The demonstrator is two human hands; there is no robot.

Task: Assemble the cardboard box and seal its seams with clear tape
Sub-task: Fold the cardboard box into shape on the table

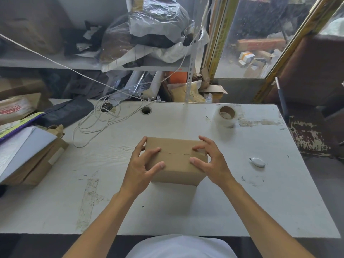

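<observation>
I see the cardboard box (pixel 176 161) mid-table, flaps closed, my left hand (pixel 143 166) and right hand (pixel 210 161) gripping its ends with curled fingers, tape roll (pixel 226 116) beyond the box, right.

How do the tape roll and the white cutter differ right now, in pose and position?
The tape roll stands tall on its flat side, core hole up, at the far right of the table; the white cutter lies low and flat, nearer the person. The roll is clear with a brown core; the cutter is opaque white. Both sit untouched, right of the cardboard box.
</observation>
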